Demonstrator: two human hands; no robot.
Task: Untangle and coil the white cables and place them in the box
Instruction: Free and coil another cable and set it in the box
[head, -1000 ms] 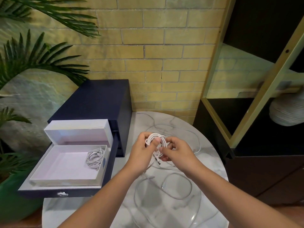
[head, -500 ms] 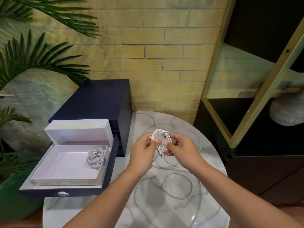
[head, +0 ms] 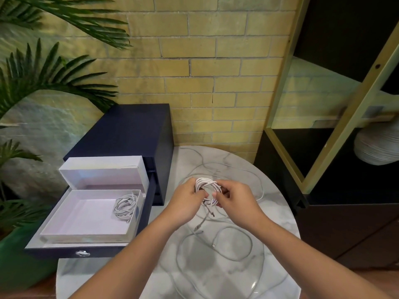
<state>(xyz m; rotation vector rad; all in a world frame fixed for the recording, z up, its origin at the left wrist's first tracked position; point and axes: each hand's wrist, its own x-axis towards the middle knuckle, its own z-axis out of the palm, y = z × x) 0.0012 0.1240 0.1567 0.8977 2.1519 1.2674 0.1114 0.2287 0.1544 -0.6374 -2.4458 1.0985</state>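
Both hands hold a small coil of white cable [head: 206, 184] above the round marble table [head: 278, 214]. My left hand [head: 185, 200] grips the coil's left side. My right hand [head: 236, 201] pinches its right side, and a short tail with a plug hangs below between the hands. More white cables [head: 233, 244] lie loose in loops on the table under and beyond my hands. The open white box [head: 71, 221] sits at the left on a pulled-out drawer, with one coiled cable [head: 126, 205] in its right end.
A dark blue cabinet [head: 127, 130] stands behind the box, its drawer front [head: 82, 253] sticking out toward me. Palm leaves [head: 43, 76] and a green pot are at the left. A black and gold shelf [head: 336, 117] with a white ribbed vase [head: 377, 145] is at the right.
The coil has been turned between my hands and sits a little higher and further from me. The tail hanging from it is shorter. The box and table cables have not moved.
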